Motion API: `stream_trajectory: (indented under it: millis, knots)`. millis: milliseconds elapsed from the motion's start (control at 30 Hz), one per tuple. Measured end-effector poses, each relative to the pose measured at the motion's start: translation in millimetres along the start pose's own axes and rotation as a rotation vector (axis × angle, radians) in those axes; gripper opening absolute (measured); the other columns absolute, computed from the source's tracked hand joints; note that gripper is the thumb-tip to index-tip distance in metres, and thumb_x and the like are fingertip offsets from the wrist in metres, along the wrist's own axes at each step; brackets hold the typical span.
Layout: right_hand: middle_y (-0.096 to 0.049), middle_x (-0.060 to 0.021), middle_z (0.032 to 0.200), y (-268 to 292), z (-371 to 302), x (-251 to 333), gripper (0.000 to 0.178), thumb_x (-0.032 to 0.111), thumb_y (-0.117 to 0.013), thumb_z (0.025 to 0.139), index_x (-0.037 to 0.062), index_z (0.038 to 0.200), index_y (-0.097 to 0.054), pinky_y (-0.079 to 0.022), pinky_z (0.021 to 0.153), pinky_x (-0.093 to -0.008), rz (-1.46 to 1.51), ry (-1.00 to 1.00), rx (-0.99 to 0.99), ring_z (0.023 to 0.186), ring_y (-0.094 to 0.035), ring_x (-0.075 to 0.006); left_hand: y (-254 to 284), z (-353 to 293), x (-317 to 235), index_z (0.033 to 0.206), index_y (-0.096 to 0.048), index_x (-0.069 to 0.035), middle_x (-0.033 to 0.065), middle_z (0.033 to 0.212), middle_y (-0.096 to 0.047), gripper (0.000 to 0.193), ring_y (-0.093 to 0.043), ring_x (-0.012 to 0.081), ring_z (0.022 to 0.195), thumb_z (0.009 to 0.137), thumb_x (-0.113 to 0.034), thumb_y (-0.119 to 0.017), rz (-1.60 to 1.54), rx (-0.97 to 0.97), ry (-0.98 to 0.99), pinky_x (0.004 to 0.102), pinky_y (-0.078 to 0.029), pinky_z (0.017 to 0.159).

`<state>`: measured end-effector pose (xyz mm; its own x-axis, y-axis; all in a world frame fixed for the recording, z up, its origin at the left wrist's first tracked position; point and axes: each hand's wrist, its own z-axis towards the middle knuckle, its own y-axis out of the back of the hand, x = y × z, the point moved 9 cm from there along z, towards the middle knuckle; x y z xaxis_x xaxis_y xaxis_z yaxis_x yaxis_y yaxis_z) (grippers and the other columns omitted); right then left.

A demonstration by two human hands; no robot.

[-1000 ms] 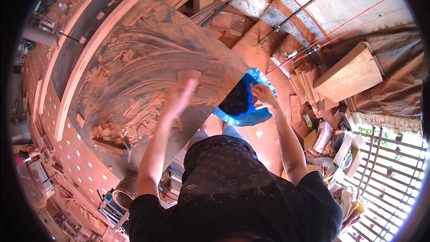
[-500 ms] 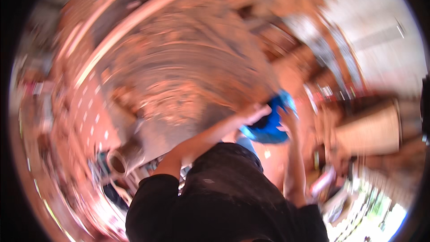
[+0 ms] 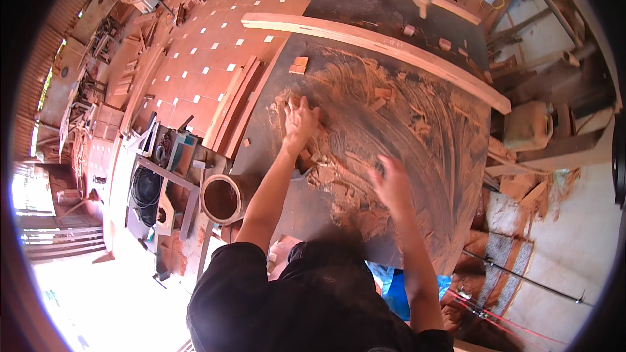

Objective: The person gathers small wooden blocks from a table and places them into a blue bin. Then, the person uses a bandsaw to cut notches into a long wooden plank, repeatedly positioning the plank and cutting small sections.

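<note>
Near the left edge of the worktop [image 3: 293, 212], wood offcuts [image 3: 305, 154] are covered by the left hand [image 3: 301, 124]; whether one is gripped cannot be told. The right hand [image 3: 390, 186], blurred, is held open above the sawdust [image 3: 336, 176], which is spread from there toward the right edge. If a quick sweep were made, offcuts could be knocked over the left edge, or bare skin pricked by rough wood.

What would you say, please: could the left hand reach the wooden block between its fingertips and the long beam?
Probably yes: the left hand is close to the wooden block, and only sawdusty tabletop shows between them.
</note>
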<state>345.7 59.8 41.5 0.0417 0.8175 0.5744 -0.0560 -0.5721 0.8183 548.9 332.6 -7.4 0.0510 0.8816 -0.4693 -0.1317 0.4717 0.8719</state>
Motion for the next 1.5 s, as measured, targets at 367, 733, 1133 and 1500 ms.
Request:
stream_trajectory:
  millis: [367, 733, 1133, 1500]
  knots:
    - [-0.028, -0.0149, 0.173, -189.8, 171.7, 177.5, 0.073, 0.034, -0.066, 0.095, 0.0146, 0.161, -0.043, -0.030, 0.120, -0.0720, -0.308, 0.398, 0.138, 0.148, -0.038, -0.0502, -2.4, 180.1, 47.6, 0.156, -0.052, -0.023, 0.0247, 0.157, -0.047, 0.076, -0.050, 0.0480, 0.141, 0.088, -0.044, -0.079, 0.071, 0.147, 0.141, 0.0545, -0.052, 0.109]
    - [-0.058, -0.0069, 0.146, -170.5, 155.2, 114.5, 0.032, 0.032, -0.064, 0.103, 0.0149, 0.129, -0.071, -0.044, 0.108, -0.0483, -0.408, 0.434, 0.087, 0.131, -0.053, -0.0326, -70.7, 164.7, -37.7, 0.129, -0.064, -0.017, 0.0167, 0.130, -0.059, 0.031, -0.061, 0.0433, 0.115, 0.102, -0.032, -0.064, 0.152, 0.037, -0.361, 0.0541, -0.060, 0.087]
    - [-0.058, -0.0048, 0.126, -36.1, -22.1, -37.6, 0.023, 0.026, -0.077, 0.089, 0.0172, 0.110, -0.071, -0.062, 0.073, -0.0384, -0.450, 0.019, -0.372, 0.106, -0.059, -0.0274, -135.2, 12.2, -250.9, 0.140, -0.059, -0.024, 0.0151, 0.131, -0.057, 0.043, -0.057, 0.0409, 0.122, 0.105, -0.048, -0.057, 0.242, 0.168, -0.719, 0.0593, -0.060, 0.087]
    - [-0.065, -0.0128, 0.117, 62.2, -299.7, -128.3, 0.020, 0.007, -0.079, 0.079, 0.0107, 0.099, -0.077, -0.054, 0.096, -0.0483, -0.108, -0.599, -0.907, 0.109, -0.063, -0.0366, -147.6, -25.6, -245.6, 0.122, -0.068, -0.021, 0.0188, 0.117, -0.068, 0.025, -0.070, 0.0441, 0.101, 0.104, -0.037, -0.063, 0.031, 0.116, -0.740, 0.0544, -0.060, 0.086]
